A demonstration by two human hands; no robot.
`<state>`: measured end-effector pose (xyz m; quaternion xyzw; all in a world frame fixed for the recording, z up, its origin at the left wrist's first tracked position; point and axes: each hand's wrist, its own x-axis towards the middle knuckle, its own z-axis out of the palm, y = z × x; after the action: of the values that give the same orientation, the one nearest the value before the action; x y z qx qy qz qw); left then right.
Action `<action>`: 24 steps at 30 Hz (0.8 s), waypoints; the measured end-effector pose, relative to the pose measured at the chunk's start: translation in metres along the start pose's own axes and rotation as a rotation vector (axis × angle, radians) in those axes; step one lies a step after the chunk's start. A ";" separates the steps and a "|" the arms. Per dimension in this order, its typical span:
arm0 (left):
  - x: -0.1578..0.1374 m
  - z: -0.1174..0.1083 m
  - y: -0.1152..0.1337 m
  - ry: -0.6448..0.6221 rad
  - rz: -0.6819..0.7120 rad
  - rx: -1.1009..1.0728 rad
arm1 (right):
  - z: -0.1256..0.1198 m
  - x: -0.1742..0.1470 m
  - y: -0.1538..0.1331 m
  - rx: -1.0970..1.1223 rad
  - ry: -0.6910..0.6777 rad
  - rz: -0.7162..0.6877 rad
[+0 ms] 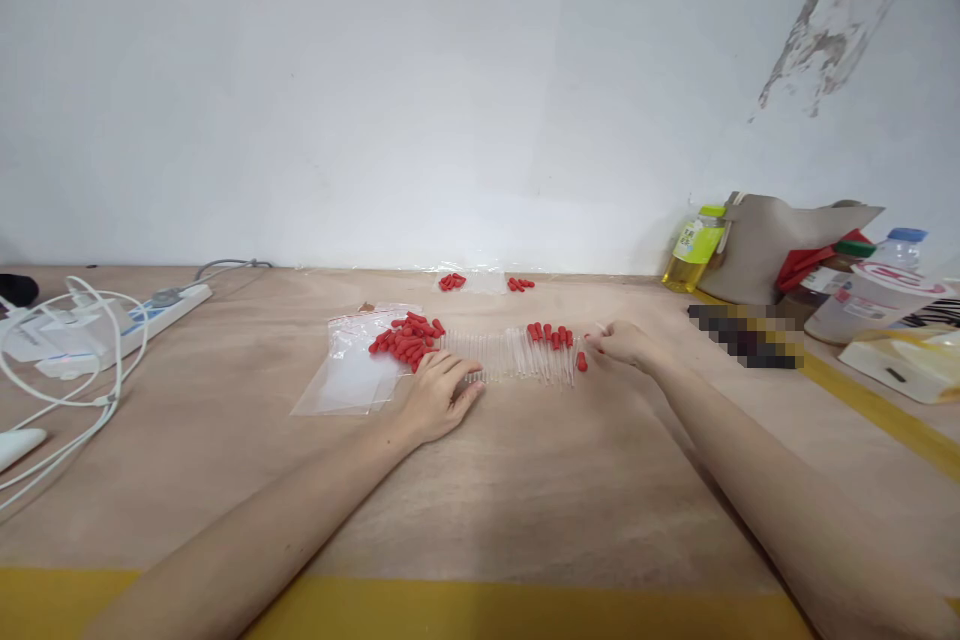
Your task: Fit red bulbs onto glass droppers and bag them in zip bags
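My left hand [439,402] lies with its fingers spread at the left end of a row of thin clear glass tubes [487,355], the fingertips on or just above them. A heap of red rubber bulbs [409,338] lies directly behind that hand, partly on a clear plastic bag [345,370]. Toward the right of the row, several tubes carry red bulbs [555,338], like droppers. Just right of these, my right hand [621,344] has its fingers pinched together. A bit of red shows by its fingertips, but what they hold is too small to make out.
Two small groups of red bulbs [451,282] lie by the wall on clear plastic. At left are a power strip [165,315] and white cables [112,400]. A yellow-capped bottle [694,250], a grey bag [772,240] and a plastic cup [870,305] stand at right.
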<state>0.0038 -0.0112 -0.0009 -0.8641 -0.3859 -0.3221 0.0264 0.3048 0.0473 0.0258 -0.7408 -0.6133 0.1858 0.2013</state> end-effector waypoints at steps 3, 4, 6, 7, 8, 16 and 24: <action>0.001 -0.001 0.002 0.033 -0.011 -0.043 | 0.002 -0.016 -0.023 0.259 -0.048 -0.179; 0.002 -0.001 0.004 0.046 -0.033 -0.073 | 0.006 -0.023 -0.033 0.347 -0.094 -0.256; 0.003 -0.001 0.007 0.072 -0.098 -0.155 | 0.020 -0.040 -0.055 0.459 -0.117 -0.413; 0.003 0.000 0.009 0.085 -0.128 -0.208 | 0.029 -0.049 -0.064 0.506 -0.123 -0.485; 0.004 0.001 0.010 0.090 -0.146 -0.266 | 0.038 -0.056 -0.073 0.545 -0.150 -0.535; 0.001 0.016 0.007 0.159 -0.183 -0.648 | 0.081 -0.073 -0.084 0.735 -0.218 -0.521; 0.000 0.006 -0.011 0.185 -0.120 -0.356 | 0.072 -0.076 -0.073 0.339 0.124 -0.744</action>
<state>-0.0007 -0.0016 -0.0086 -0.7974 -0.3693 -0.4642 -0.1108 0.1931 -0.0100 0.0048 -0.4348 -0.7868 0.1536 0.4104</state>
